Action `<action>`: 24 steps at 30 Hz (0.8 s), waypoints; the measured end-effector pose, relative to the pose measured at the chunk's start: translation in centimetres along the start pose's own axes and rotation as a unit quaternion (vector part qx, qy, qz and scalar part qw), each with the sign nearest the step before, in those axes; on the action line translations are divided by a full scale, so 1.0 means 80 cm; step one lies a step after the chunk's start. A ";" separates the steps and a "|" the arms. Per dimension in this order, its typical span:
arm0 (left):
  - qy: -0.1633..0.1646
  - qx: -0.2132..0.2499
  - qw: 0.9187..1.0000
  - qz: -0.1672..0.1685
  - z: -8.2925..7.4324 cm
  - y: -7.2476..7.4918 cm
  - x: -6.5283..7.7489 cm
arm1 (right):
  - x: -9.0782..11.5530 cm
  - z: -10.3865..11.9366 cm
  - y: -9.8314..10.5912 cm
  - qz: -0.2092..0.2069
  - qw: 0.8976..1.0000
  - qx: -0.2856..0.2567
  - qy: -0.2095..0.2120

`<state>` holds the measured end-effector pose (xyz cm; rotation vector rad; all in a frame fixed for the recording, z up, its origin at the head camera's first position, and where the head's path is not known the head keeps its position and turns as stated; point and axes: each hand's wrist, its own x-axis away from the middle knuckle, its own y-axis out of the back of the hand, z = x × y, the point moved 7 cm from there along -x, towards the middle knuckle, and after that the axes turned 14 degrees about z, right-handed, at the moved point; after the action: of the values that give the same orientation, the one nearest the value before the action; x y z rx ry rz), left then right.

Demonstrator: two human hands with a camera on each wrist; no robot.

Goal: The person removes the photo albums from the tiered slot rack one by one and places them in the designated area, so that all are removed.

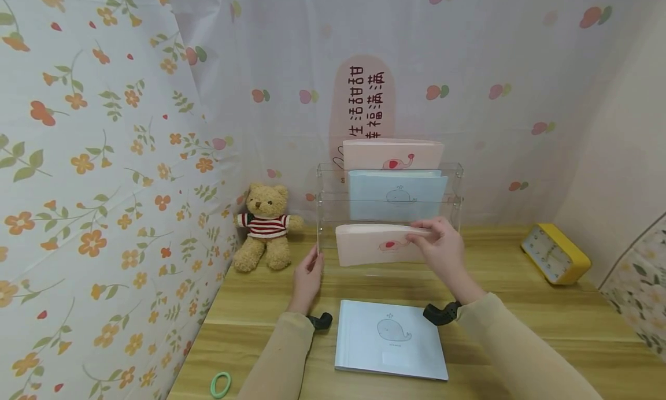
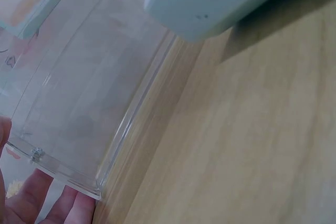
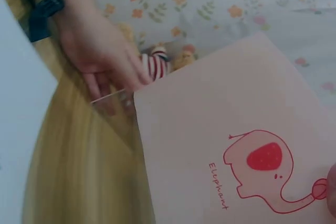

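Observation:
A clear acrylic rack (image 1: 319, 215) with tiers stands against the back curtain. My left hand (image 1: 307, 280) grips its left side panel near the bottom, thumb on one side and fingers on the other in the left wrist view. With my right hand (image 1: 441, 248) I pinch a pink book (image 1: 361, 250) by its upper right part, at the rack's lowest tier. A red elephant and the word "Elephant" show on its cover (image 3: 194, 129) in the right wrist view. Above it, a light blue whale book (image 1: 372, 197) and another pink elephant book (image 1: 364, 153) sit in the higher tiers.
A pale blue whale book (image 1: 359, 336) lies flat on the wooden table (image 1: 499, 330) between my forearms. A teddy bear (image 1: 267, 226) sits left of the rack. At the right stands a yellow clock (image 1: 569, 255); a green ring (image 1: 221, 384) lies at the front left.

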<state>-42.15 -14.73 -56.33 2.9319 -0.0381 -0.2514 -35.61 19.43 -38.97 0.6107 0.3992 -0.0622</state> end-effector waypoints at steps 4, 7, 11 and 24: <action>-0.005 -0.003 1.000 -0.002 0.003 0.001 -0.001 | 0.011 -0.020 -0.011 0.024 0.999 0.010 -0.025; -0.014 -0.004 1.000 -0.005 0.002 0.002 -0.001 | 0.016 -0.032 -0.020 0.037 0.998 0.016 -0.041; -0.011 -0.004 1.000 -0.005 0.002 0.003 0.000 | 0.023 -0.042 -0.030 0.058 0.997 0.010 -0.057; 0.008 -0.008 1.000 0.001 -0.005 -0.001 0.003 | 0.030 -0.080 -0.051 0.123 0.987 0.021 -0.098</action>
<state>-41.85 -14.58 -55.97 2.9176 -0.0361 -0.2261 -36.30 19.85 -46.87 0.6847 0.1306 0.1046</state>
